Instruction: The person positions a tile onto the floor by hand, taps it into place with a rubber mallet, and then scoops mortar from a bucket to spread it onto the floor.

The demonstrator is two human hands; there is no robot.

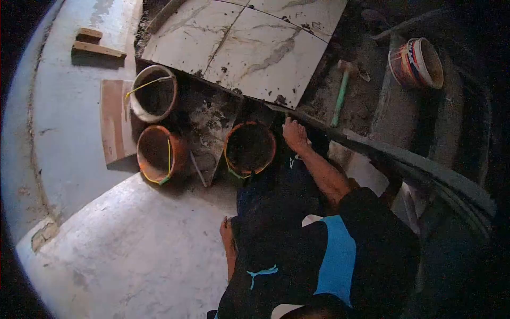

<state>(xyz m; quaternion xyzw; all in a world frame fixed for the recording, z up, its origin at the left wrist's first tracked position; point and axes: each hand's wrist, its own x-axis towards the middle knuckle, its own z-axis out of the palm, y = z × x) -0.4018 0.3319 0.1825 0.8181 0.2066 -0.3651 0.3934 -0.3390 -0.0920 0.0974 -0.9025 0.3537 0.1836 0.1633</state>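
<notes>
My right hand [295, 135] reaches forward and lies flat on the dirty floor beside the rim of an orange bucket [249, 148], just below the edge of the laid marble tiles [255, 48]. It holds nothing that I can see. My left hand [227, 233] is planted on the grey concrete floor beside my dark trousers, which partly hide it. I wear a black shirt with a blue panel.
Two more buckets stand to the left, one orange [159, 154] and one pale-rimmed [154, 94], next to a leaning brown tile [113, 119]. A green-handled mallet [341, 93] lies on mortar at the right. A paint tub [417, 63] sits beyond it. Wood offcuts [97, 47] lie far left.
</notes>
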